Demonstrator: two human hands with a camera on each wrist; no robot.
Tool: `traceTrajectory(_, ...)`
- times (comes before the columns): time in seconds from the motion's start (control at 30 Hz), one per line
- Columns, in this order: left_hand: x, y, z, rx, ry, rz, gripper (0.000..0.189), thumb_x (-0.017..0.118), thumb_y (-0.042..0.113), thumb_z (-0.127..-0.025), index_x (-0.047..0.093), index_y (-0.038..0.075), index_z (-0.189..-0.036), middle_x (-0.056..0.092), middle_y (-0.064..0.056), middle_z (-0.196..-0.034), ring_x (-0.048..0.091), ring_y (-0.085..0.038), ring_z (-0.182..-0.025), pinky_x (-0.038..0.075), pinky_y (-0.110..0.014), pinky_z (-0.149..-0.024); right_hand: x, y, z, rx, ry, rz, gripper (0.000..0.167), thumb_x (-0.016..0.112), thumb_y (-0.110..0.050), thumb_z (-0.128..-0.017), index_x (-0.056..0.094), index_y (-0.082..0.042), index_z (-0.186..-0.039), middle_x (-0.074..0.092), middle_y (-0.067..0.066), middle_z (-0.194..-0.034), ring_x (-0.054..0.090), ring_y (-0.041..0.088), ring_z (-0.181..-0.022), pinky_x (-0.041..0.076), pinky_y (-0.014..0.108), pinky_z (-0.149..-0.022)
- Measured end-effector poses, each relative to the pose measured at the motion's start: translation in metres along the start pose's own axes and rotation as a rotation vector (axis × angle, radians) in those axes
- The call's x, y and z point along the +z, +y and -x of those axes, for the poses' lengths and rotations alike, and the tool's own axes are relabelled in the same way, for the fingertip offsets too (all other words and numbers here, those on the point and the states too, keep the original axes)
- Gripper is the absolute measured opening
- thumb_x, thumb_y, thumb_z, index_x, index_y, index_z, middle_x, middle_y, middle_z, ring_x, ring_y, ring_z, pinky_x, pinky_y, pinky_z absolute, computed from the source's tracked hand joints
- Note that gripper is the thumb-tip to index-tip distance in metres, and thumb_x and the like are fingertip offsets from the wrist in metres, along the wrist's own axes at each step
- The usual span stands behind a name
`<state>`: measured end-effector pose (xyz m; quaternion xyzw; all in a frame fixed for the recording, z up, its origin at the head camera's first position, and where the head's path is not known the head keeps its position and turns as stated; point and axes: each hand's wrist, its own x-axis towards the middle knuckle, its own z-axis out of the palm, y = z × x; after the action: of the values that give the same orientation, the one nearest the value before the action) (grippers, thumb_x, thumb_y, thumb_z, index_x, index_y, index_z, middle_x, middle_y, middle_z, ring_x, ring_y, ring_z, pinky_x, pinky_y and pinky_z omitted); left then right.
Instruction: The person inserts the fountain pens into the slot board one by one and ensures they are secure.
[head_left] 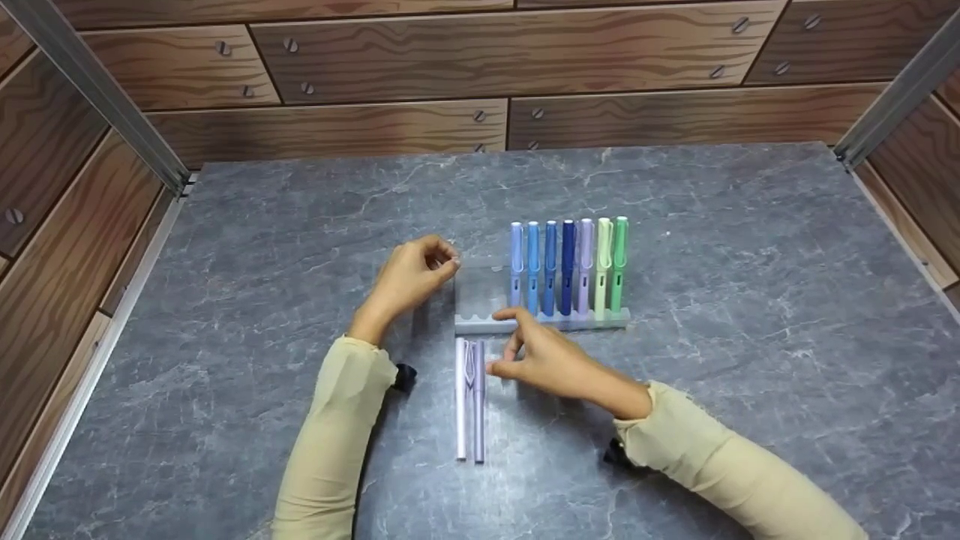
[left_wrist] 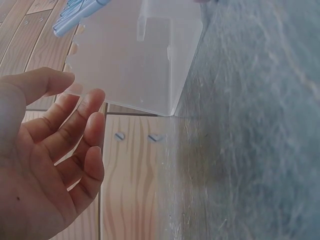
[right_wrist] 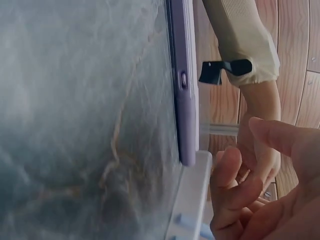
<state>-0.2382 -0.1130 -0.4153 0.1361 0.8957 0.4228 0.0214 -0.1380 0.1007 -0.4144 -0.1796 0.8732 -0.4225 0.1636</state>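
Observation:
A clear pen stand (head_left: 480, 325) holds several upright pens in its right part, from light blue pens (head_left: 533, 262) through a dark blue pen (head_left: 568, 262) to a green pen (head_left: 619, 262). At the stand's upper left corner, my left hand (head_left: 409, 276) pinches the edge between thumb and fingertips; the left wrist view shows the clear panel (left_wrist: 120, 65) there. A pale lilac pen (head_left: 461, 405) and a purple pen (head_left: 479, 412) lie side by side in front of the stand. Beside them, my right hand (head_left: 551, 358) has thumb and index finger spread, holding nothing.
The grey marbled tabletop (head_left: 712, 300) extends around the stand. Wood-patterned panels (head_left: 420, 52) stand along the back and sides, with metal posts (head_left: 112, 97) at the back corners. A black strap piece (head_left: 405, 377) sits at the left cuff.

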Motion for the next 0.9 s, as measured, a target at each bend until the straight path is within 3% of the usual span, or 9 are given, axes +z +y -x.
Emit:
traceTrajectory(0.17, 0.000, 0.001, 0.000, -0.004, -0.002, -0.004, 0.015, 0.065, 0.019, -0.087, 0.068, 0.009, -0.097, 0.068, -0.006, -0.088, 0.058, -0.015, -0.079, 0.044, -0.025, -0.070, 0.007, 0.001, -0.002, 0.045, -0.066, -0.038, 0.072, 0.076, -0.020, -0.079, 0.038, -0.002, -0.137, 0.064, 0.002, -0.077, 0.052, 0.010, -0.059, 0.045, 0.023, -0.053)
traceTrajectory(0.33, -0.001, 0.002, 0.000, 0.001, 0.001, -0.008, 0.014, 0.065, 0.019, -0.087, 0.068, 0.009, -0.096, 0.069, -0.006, -0.088, 0.058, -0.016, -0.079, 0.044, -0.026, -0.071, 0.014, 0.000, -0.004, 0.068, -0.081, -0.019, 0.072, 0.078, -0.021, -0.078, 0.039, -0.003, -0.136, 0.064, 0.001, -0.073, 0.050, 0.009, -0.053, 0.043, 0.024, -0.050)
traceTrajectory(0.63, -0.001, 0.002, 0.000, 0.001, 0.000, -0.004, 0.014, 0.066, 0.019, -0.087, 0.068, 0.008, -0.096, 0.068, -0.006, -0.088, 0.058, -0.016, -0.078, 0.045, -0.025, -0.070, 0.024, -0.004, -0.009, 0.146, -0.066, 0.121, 0.074, 0.079, -0.028, -0.076, 0.040, -0.010, -0.137, 0.062, -0.003, -0.073, 0.050, 0.010, -0.054, 0.042, 0.026, -0.050)
traceTrajectory(0.9, -0.001, 0.001, 0.000, 0.008, 0.004, -0.006, 0.014, 0.065, 0.019, -0.088, 0.069, 0.008, -0.096, 0.069, -0.006, -0.087, 0.058, -0.015, -0.078, 0.044, -0.025, -0.070, 0.028, -0.003, -0.012, 0.156, -0.039, 0.198, 0.077, 0.080, -0.033, -0.074, 0.041, -0.010, -0.136, 0.059, -0.002, -0.076, 0.051, 0.013, -0.061, 0.042, 0.028, -0.053)
